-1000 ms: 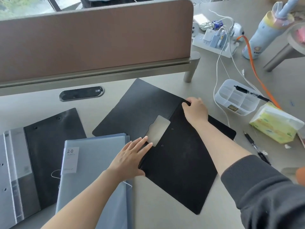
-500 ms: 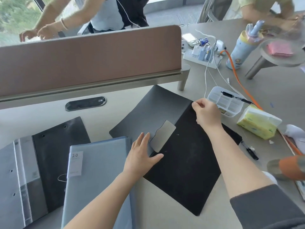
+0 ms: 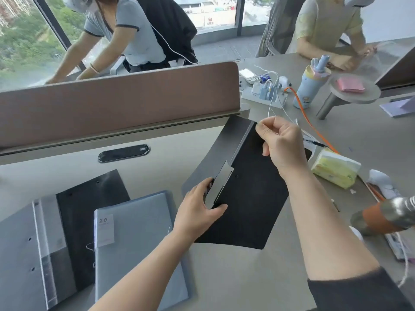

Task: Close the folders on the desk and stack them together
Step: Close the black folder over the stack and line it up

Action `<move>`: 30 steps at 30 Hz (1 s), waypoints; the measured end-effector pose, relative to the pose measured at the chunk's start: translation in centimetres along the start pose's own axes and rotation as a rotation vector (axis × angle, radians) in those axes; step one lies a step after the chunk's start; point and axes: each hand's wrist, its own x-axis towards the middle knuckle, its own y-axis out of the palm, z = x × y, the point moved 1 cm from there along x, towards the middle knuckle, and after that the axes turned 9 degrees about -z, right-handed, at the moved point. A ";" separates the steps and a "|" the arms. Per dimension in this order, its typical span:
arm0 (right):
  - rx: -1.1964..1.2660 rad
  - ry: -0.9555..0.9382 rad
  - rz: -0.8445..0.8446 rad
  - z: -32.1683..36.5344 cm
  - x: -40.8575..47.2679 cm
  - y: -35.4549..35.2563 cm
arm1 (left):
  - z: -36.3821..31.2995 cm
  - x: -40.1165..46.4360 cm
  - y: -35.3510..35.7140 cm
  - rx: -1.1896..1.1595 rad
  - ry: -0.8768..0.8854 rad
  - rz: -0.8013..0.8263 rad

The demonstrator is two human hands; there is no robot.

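A black folder (image 3: 249, 198) is lifted off the desk, its two covers folded partly together along the spine. My right hand (image 3: 280, 144) pinches the top of the right cover near the spine. My left hand (image 3: 197, 212) grips the lower spine by its grey clip plate (image 3: 221, 182). A closed pale blue folder (image 3: 137, 243) with a "20" label lies at the front left. Left of it lies an open folder (image 3: 56, 227), black and clear grey, flat on the desk (image 3: 157, 173).
A brown divider panel (image 3: 116, 102) runs across the back. To the right are a tissue pack (image 3: 334, 168), pens, a power strip (image 3: 262, 96) with cables, an orange cord, a blue bottle (image 3: 310, 86) and an orange-and-metal object (image 3: 390, 215). Two people work beyond the desk.
The black folder lay flat and open; both hands have lifted it and folded the covers toward each other. My left hand went from pressing flat to gripping the spine. The camera tilted up.
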 end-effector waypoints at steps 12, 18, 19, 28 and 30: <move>0.226 -0.190 0.124 6.3 -4.9 6.7 | 2.1 -1.3 -6.3 -0.251 -0.048 -0.182; 0.217 -0.207 0.188 6.5 -7.4 10.5 | 3.7 -2.9 -9.3 -0.370 -0.106 -0.204; 0.200 -0.209 0.178 6.1 -7.6 10.8 | 4.0 -3.0 -9.7 -0.396 -0.124 -0.201; -0.238 0.178 0.070 -2.1 -9.5 11.9 | 8.1 -3.9 -15.4 -0.769 -0.365 -0.199; -0.148 0.337 0.224 -3.4 -10.7 12.3 | 9.5 -4.5 -16.3 -0.793 -0.407 -0.191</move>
